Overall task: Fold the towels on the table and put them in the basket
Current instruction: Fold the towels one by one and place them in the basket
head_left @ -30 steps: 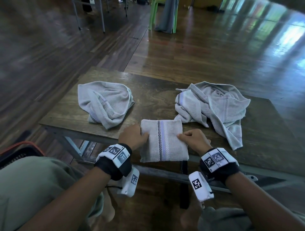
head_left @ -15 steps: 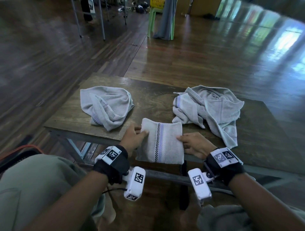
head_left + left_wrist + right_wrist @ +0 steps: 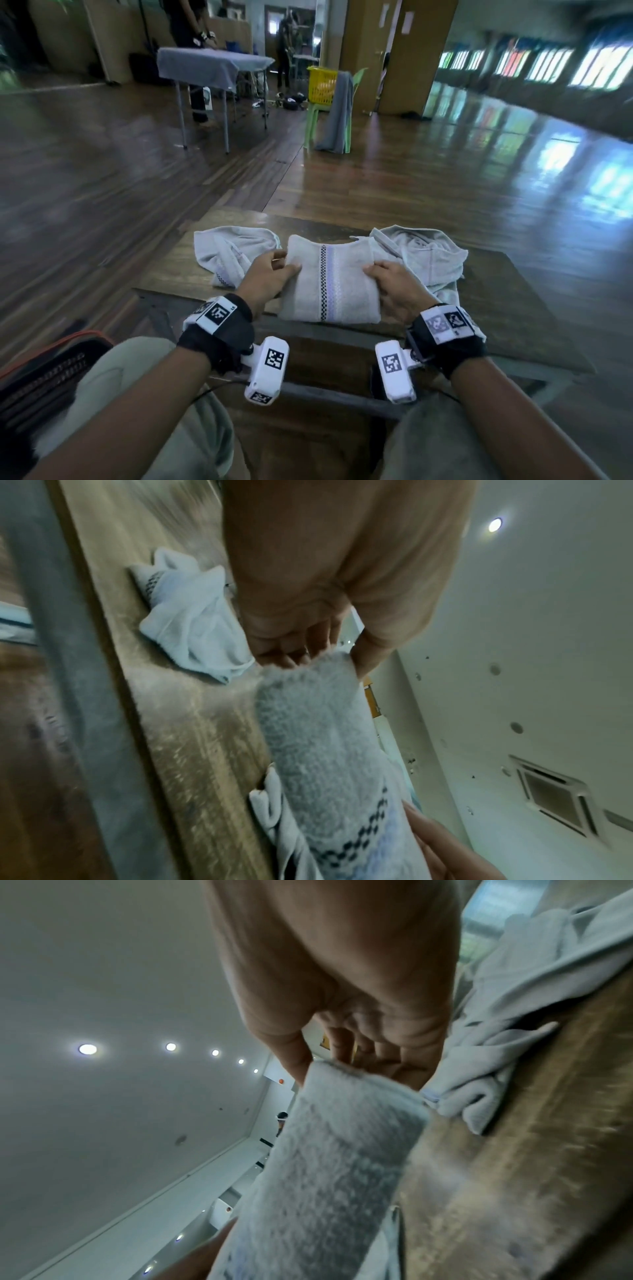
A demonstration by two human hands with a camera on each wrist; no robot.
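While our left hand (image 3: 270, 279) pinches the folded towel's (image 3: 330, 287) left edge, thumb on top, our right hand (image 3: 394, 286) clamps its right edge, holding it just above the desk (image 3: 507, 291) near edge. Soft, light terry will sag and unfold, so we judge both edges need support.

The left hand (image 3: 329, 582) pinches the end of the folded towel (image 3: 325, 739), thumb on one face and fingers (image 3: 284, 653) on the other, lifted off the wooden table (image 3: 192, 723). Beyond the folded towel, a crumpled towel (image 3: 192, 626) lies on the table. Another towel's edge (image 3: 270, 810) shows beneath it, nearer the camera.
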